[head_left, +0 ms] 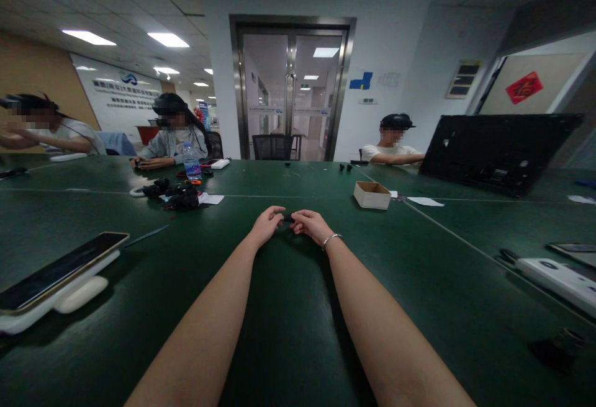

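Note:
Both my forearms stretch out over the dark green table [298,308]. My left hand [267,224] and my right hand [311,224] meet at the middle of the table, fingers curled in a pinch. Between the fingertips sits a small black part [287,219], held by both hands; its shape is too small to make out. A thin bracelet [331,239] circles my right wrist.
A small open cardboard box [371,195] stands beyond my right hand. A phone on a white stand [56,273] lies at left, white devices [559,277] at right. A pile of black parts [174,195] and a water bottle [190,162] sit far left. Three people sit around the table; a black panel [498,149] leans at right.

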`<act>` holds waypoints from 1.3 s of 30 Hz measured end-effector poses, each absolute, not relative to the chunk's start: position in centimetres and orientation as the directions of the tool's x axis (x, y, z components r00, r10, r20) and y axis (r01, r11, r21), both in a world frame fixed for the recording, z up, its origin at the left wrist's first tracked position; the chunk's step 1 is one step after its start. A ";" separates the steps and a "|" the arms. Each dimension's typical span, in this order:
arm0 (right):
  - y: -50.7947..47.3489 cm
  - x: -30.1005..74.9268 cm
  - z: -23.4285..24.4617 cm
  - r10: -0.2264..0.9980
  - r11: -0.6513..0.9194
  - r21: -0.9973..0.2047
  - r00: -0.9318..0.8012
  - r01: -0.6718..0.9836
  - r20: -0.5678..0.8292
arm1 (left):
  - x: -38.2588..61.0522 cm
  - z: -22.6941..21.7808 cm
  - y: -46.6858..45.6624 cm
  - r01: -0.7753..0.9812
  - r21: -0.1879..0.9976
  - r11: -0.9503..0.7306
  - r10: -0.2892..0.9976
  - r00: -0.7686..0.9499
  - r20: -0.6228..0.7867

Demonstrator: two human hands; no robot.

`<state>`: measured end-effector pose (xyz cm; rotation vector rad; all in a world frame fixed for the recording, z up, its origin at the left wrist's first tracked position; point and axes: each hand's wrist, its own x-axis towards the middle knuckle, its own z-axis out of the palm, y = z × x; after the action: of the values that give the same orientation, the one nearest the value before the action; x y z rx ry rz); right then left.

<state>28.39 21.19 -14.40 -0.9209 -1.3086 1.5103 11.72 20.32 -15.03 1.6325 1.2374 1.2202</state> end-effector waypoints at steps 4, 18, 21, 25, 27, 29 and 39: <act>21.4 28.4 -14.6 0.951 -0.031 -0.985 -0.310 -0.172 0.024 | 11.7 -15.1 20.4 0.245 0.938 -0.245 0.969 0.084 0.232; 21.3 28.4 -14.5 0.950 -0.030 -0.986 -0.312 -0.161 0.023 | 11.7 -15.1 20.4 0.239 0.941 -0.241 0.970 0.086 0.227; 21.3 28.4 -14.4 0.950 -0.032 -0.987 -0.313 -0.160 0.020 | 11.8 -15.0 20.4 0.232 0.942 -0.244 0.969 0.107 0.225; 21.3 28.4 -14.4 0.947 -0.032 -0.988 -0.320 -0.154 0.020 | 11.7 -14.9 20.3 0.240 0.947 -0.215 0.976 0.098 0.197; 21.3 28.4 -14.4 0.947 -0.029 -0.988 -0.321 -0.153 0.022 | 11.7 -14.9 20.3 0.230 0.951 -0.207 0.977 0.106 0.187; 21.4 28.4 -14.5 0.948 -0.030 -0.988 -0.318 -0.151 0.020 | 11.8 -15.0 20.4 0.226 0.949 -0.221 0.973 0.115 0.200; 21.4 28.4 -14.5 0.950 -0.038 -0.987 -0.311 -0.154 0.012 | 11.7 -15.4 20.8 0.227 0.941 -0.252 0.967 0.103 0.234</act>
<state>28.39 21.43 -14.53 -0.9326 -1.3048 1.5181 11.67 20.75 -15.45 1.6078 1.1994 1.2082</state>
